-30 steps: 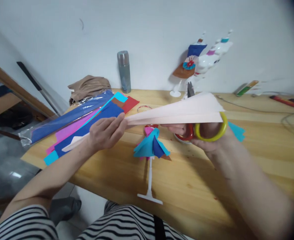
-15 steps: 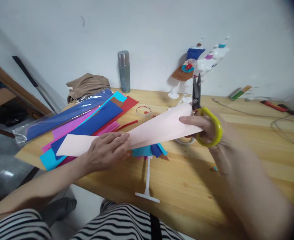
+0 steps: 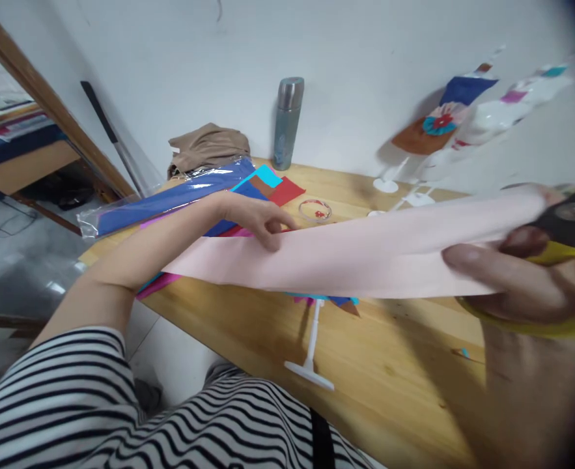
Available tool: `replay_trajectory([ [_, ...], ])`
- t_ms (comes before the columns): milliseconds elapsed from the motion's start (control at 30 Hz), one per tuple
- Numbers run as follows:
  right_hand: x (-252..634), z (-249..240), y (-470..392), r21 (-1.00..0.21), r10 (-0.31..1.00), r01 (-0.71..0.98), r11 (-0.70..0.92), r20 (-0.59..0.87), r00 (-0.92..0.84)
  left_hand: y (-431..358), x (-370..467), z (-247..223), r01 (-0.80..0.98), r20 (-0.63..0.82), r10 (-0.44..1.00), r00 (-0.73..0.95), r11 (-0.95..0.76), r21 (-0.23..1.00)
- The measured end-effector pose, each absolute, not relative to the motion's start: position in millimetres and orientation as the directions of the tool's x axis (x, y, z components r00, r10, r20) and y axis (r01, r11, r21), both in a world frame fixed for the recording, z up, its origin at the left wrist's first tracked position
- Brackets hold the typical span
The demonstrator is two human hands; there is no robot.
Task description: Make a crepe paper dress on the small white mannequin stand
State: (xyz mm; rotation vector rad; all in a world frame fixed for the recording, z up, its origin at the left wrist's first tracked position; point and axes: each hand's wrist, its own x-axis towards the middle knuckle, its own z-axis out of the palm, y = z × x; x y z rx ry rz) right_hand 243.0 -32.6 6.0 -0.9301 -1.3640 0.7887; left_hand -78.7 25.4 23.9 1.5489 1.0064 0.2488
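A long pale pink strip of paper (image 3: 346,260) stretches across the middle, its surface slightly curved. My right hand (image 3: 521,273), near the camera and partly blurred, pinches the strip's right end. The same hand also carries scissors with black blades (image 3: 573,212) and a yellow handle, cut off by the right edge. My left hand (image 3: 258,220) is at the strip's upper edge, thumb on the near face and fingers curled at the edge. Under the strip stands a white stand (image 3: 310,371) with blue and brown paper pieces at its top, mostly hidden.
Coloured sheets (image 3: 287,190) and a clear-wrapped blue roll (image 3: 170,202) lie on the left of the wooden table (image 3: 365,404). Behind are brown cloth (image 3: 211,146), a flask (image 3: 288,124) and a clear ring (image 3: 315,210). Decorated white figures (image 3: 492,120) stand back right.
My right hand has moved right and closer with the strip and scissors. My left hand has shifted along to the strip's upper edge, exposing more paper. The view has turned left.
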Motion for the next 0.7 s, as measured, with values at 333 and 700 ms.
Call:
replay_trajectory([
  [333, 252.4, 4.7, -13.4, -0.866, 0.848, -0.071, 0.495, 0.464, 0.256, 26.4, -109.1, 51.8, 0.43, -0.56, 0.782, 0.274, 0.421, 0.798],
  [700, 225.7, -8.8, -21.4, -0.941, 0.974, -0.263, 0.213, 0.225, -0.017, 24.9, -142.8, 56.2, -0.112, -0.034, 0.992, -0.121, 0.02, 0.994],
])
